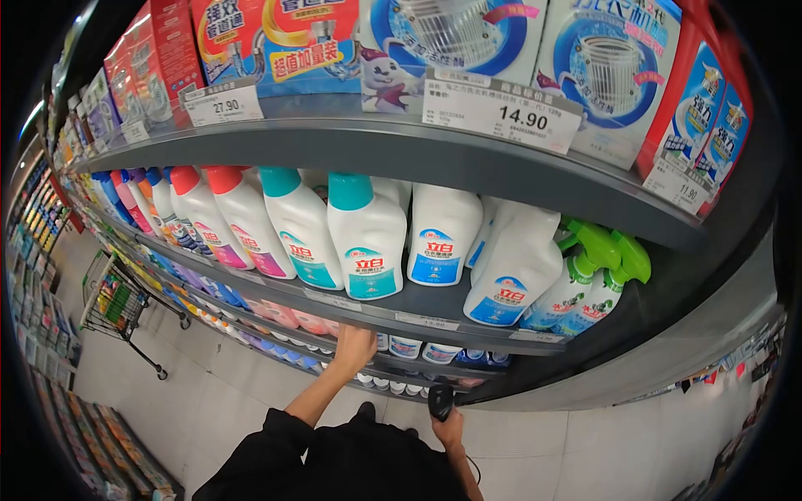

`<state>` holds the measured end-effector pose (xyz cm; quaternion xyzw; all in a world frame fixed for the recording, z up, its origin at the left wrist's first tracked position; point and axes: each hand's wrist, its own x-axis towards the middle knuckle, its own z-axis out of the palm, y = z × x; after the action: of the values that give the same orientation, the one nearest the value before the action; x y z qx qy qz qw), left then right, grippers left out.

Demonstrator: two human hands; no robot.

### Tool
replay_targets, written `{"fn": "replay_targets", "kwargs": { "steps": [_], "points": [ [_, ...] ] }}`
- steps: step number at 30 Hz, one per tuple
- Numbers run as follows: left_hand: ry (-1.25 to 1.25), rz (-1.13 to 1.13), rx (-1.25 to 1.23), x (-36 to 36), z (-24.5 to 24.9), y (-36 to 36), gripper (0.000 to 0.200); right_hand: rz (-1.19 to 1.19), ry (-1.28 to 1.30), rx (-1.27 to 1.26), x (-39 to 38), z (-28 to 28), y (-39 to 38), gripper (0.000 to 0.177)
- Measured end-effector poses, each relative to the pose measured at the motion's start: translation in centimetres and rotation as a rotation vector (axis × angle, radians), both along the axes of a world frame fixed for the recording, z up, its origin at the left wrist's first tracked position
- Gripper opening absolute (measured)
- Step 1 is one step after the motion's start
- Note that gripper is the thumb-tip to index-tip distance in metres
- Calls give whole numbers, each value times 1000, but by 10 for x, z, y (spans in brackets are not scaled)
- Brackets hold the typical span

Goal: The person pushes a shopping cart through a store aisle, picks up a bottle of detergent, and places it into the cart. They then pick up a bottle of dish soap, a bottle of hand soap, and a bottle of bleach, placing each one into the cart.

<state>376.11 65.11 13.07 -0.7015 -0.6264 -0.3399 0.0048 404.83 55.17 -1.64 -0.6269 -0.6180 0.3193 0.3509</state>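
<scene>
My left hand (355, 346) reaches up to the front edge of the middle shelf (393, 319), below the price strip. Its fingertips are hidden there, so what they touch does not show. In my right hand (449, 428) is a black handheld scanner (440, 402), held low with a cable hanging by the wrist. Above the left hand stand white bottles with teal caps (364, 242). To their right are white bottles with blue labels (443, 238), one of them tilted (511, 271). Pink bottles (284, 316) line the shelf below, left of the hand.
Boxed cleaners (455, 50) fill the overhanging upper shelf (376, 138), which carries price tags (501, 108). Green-topped spray bottles (597, 275) stand at the right end. A shopping cart (117, 301) is in the aisle at left, near another display (100, 434).
</scene>
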Motion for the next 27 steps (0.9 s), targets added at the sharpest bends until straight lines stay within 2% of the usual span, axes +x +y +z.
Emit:
{"fn": "replay_targets", "kwargs": {
  "steps": [1,3,4,6,7,9,10,11,12,13,14,15,17,18,20,21,22,23,25,27],
  "points": [
    [-3,12,11,3,-1,-6,27,32,-49,-6,3,-5,-4,26],
    [-68,130,219,11,-7,-23,44,88,-77,9,9,-22,-11,28],
    [-89,172,234,11,-17,-32,54,88,-84,-27,14,-37,-17,27],
    [-134,216,268,11,-32,-54,54,73,-231,-141,24,-73,-33,30],
    [-179,248,297,10,-41,-67,54,65,-217,-181,29,-84,-42,31],
    [-268,323,158,0,-93,-95,52,27,-156,-222,41,-124,-64,34],
    [-267,351,-22,-9,-122,-114,51,-24,-164,-356,45,-126,-74,30],
    [-267,378,-205,-19,-156,-139,49,-60,-180,-547,55,-165,-83,26],
    [-256,512,-479,-31,-209,-165,44,-40,-244,-714,70,-191,-90,26],
    [-298,612,-833,-36,-221,-197,44,18,-347,-709,87,-227,-103,30],
    [-256,664,-1033,-48,-251,-236,37,76,-447,-701,96,-250,-112,35],
    [-337,666,-1289,-55,-239,-264,34,100,-448,-698,85,-202,-108,35],
    [-585,37,-949,-91,-262,-341,35,127,-373,-745,78,-165,-102,31],
    [-592,46,-938,-90,-271,-336,35,132,-338,-767,79,-151,-102,29],
    [-558,731,-1267,-89,-282,-318,39,132,-276,-819,90,-135,-111,26],
    [-572,729,-1265,-89,-286,-319,39,129,-246,-846,96,-126,-117,24],
    [-674,824,-1224,-88,-273,-318,40,126,-221,-875,98,-114,-121,23],
    [-780,921,-1181,-90,-265,-316,42,125,-200,-905,105,-132,-125,21],
    [-807,916,-1234,-98,-262,-315,47,109,-157,-936,114,-171,-127,19],
    [-701,786,-1318,-114,-269,-312,51,102,-106,-959,115,-207,-117,18]
  ]
}}
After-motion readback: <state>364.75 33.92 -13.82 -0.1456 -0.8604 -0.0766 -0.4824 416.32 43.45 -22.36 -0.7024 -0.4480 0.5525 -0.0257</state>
